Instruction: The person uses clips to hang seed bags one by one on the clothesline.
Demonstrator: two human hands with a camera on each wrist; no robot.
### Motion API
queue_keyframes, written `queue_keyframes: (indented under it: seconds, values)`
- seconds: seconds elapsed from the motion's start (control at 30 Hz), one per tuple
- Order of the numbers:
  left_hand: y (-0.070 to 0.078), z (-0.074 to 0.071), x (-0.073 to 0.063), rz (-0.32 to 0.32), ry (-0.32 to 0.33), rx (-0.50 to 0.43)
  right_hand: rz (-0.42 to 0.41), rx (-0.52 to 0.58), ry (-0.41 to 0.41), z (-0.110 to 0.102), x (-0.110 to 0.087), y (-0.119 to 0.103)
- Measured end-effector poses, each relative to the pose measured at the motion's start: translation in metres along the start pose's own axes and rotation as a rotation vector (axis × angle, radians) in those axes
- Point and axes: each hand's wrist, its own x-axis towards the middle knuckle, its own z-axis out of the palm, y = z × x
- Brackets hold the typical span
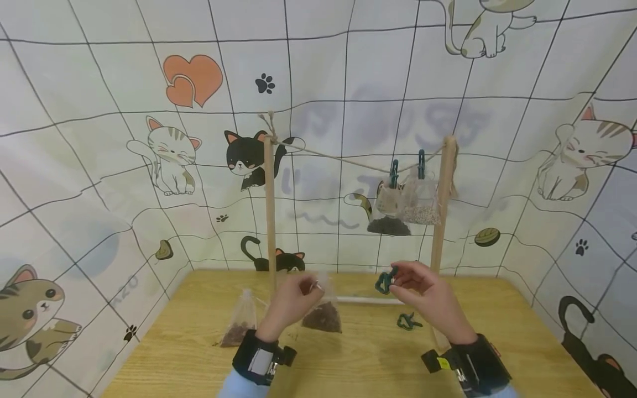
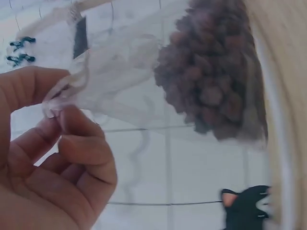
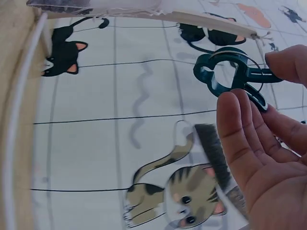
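My left hand (image 1: pixel 291 304) pinches the gathered top of a clear mesh drawstring bag (image 1: pixel 322 318), which hangs just over the table. Reddish-brown lumps (image 2: pixel 211 72) fill its lower part in the left wrist view. Between thumb and fingertips, my right hand (image 1: pixel 433 301) grips a dark green plastic spring clip (image 3: pixel 240 72) by its handles. Another green clip (image 1: pixel 408 321) lies on the table below that hand. Left of my left hand stands a second bag (image 1: pixel 238 333) with brown contents.
A sagging string (image 1: pixel 343 160) is tied between two wooden posts (image 1: pixel 270 210). Near the right post, green clips (image 1: pixel 394 174) hold a bag of dark grains (image 1: pixel 389 225) and a bag of pale grains (image 1: pixel 422 214). A white bar (image 1: pixel 368 300) runs low across the wooden table (image 1: pixel 368 365).
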Motion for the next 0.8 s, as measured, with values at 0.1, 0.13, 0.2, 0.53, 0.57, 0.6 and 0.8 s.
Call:
queue_keyframes:
  seconds: [0.1,0.13,0.2,0.53,0.57,0.6,0.8]
  values:
    - [0.018,-0.007,0.011,0.049,0.038,0.012,-0.08,-0.011,0.021,-0.007,0.02,-0.013]
    - [0.024,-0.01,0.016,0.062,0.048,0.015,-0.1,-0.014,0.029,-0.01,0.027,-0.019]
    - [0.036,-0.015,0.025,0.095,0.06,0.026,-0.125,-0.03,0.038,-0.015,0.041,-0.03]
    - [0.084,-0.04,0.077,0.245,0.108,0.079,-0.182,-0.171,0.068,-0.037,0.104,-0.08]
    - [0.088,-0.042,0.082,0.252,0.114,0.079,-0.187,-0.182,0.07,-0.038,0.11,-0.084]
    - [0.09,-0.044,0.088,0.256,0.121,0.084,-0.193,-0.193,0.072,-0.04,0.117,-0.088]
    - [0.1,-0.053,0.119,0.203,0.138,0.107,-0.148,-0.279,0.07,-0.047,0.151,-0.11]
